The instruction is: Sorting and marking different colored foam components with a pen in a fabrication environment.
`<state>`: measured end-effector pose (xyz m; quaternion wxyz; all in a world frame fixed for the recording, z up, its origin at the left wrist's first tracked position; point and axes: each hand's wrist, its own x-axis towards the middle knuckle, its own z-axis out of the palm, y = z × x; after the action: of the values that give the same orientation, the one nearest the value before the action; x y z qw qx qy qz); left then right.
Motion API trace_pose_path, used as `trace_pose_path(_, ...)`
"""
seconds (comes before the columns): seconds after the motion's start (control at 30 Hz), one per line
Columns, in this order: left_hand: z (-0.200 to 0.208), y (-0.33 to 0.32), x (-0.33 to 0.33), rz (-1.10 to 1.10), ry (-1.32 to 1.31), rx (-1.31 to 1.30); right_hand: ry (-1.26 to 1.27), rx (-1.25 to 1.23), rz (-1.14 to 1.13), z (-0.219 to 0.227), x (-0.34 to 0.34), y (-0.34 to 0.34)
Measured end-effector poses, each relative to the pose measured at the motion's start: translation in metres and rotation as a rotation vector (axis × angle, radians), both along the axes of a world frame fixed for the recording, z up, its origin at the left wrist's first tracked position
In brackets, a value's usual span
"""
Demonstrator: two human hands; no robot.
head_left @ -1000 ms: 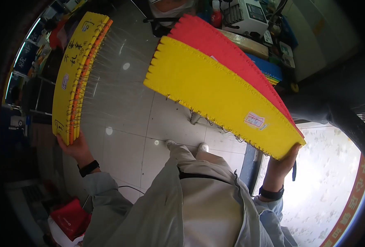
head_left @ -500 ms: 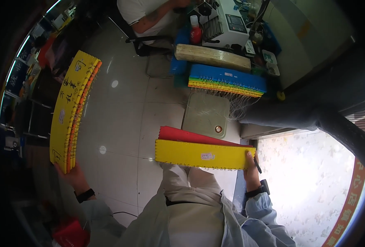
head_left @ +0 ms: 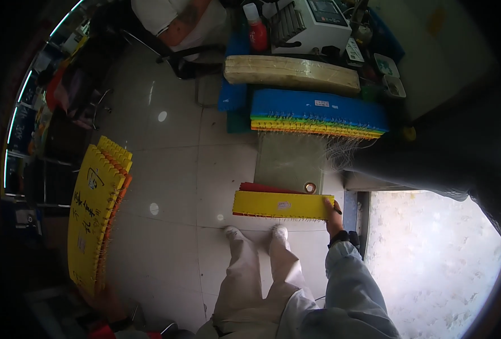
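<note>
My left hand (head_left: 104, 299), dim at the lower left, is closed on the near end of a stack of long yellow and orange notched boards (head_left: 86, 226). Handwritten black marks cover the top board, and fine strands hang along its edge. Over on the right, my right hand (head_left: 333, 219) grips the end of a yellow notched board (head_left: 284, 205) with a small white label. A red board (head_left: 256, 187) lies partly under that yellow one. A thin black stick, perhaps a pen, pokes out beside my right fingers.
Ahead, a blue, green and yellow board stack (head_left: 318, 107) trails fine clear strands over a greenish box (head_left: 287, 164). Behind it are a long pale wrapped block (head_left: 290, 70), a red bottle (head_left: 256, 31) and a white machine (head_left: 312, 31). A seated person (head_left: 177, 25) is at the far left.
Both hands' boards have shifted: the left stack is lower and its boards have fanned apart at the far end; the right pair sits farther from my body. The view has moved, showing my legs and shoes.
</note>
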<state>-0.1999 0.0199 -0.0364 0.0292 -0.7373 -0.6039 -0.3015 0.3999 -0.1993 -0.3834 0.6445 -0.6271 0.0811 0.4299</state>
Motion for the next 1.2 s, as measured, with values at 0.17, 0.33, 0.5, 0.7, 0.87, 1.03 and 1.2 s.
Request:
trace_pose_path(0.17,0.008,-0.013,0.026,-0.043,0.109,0.108,-0.021,0.035,-0.037,-0.038,0.012,0.01)
trace_pose_path(0.33,-0.01,-0.017,0.055,-0.099,-0.226,0.005,-0.113,-0.003,-0.04,-0.068,0.032,0.014)
trace_pose_path(0.5,-0.02,-0.013,0.015,-0.088,-1.234,-0.413,-0.266,-0.176,-0.092,-0.095,0.042,0.017)
trace_pose_path(0.7,-0.033,-0.022,0.043,-0.052,-0.165,-0.116,-0.327,-0.343,-0.059,-0.091,0.043,0.03)
trace_pose_path(0.87,-0.024,-0.011,0.027,-0.242,-1.208,-0.48,-0.366,-0.457,-0.008,-0.089,0.048,0.021)
trace_pose_path(1.03,-0.011,-0.017,0.043,-0.295,-1.4,-0.513,-0.379,-0.466,-0.1,-0.088,0.047,0.011)
trace_pose_path(1.2,-0.004,-0.032,0.026,-0.223,-1.257,-0.432,-0.472,-0.564,-0.135,-0.07,0.034,-0.021)
